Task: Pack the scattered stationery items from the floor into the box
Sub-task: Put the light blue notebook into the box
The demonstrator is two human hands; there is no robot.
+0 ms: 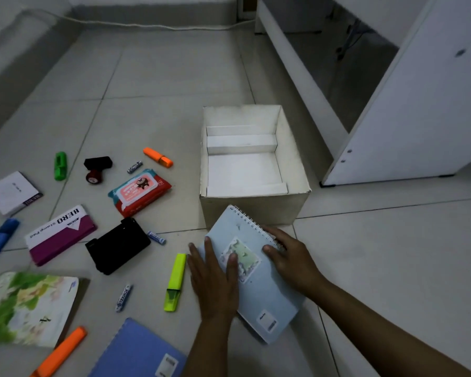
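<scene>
Box (252, 161) stands open on the floor (392, 254) with nothing visibly packed inside; task judged barely begun. Pale blue spiral notebook (252, 270) lies just in front of the box, left hand (214, 278) flat on its cover with fingers straight, right hand (291, 257) gripping its spiral edge. Highlighters, batteries, stamp pad box (60, 234), wipes pack (139, 191) and other notebooks remain scattered to the left

Two bare forearms, left hand (215, 281) and right hand (291, 257), no visible sleeves.
</scene>
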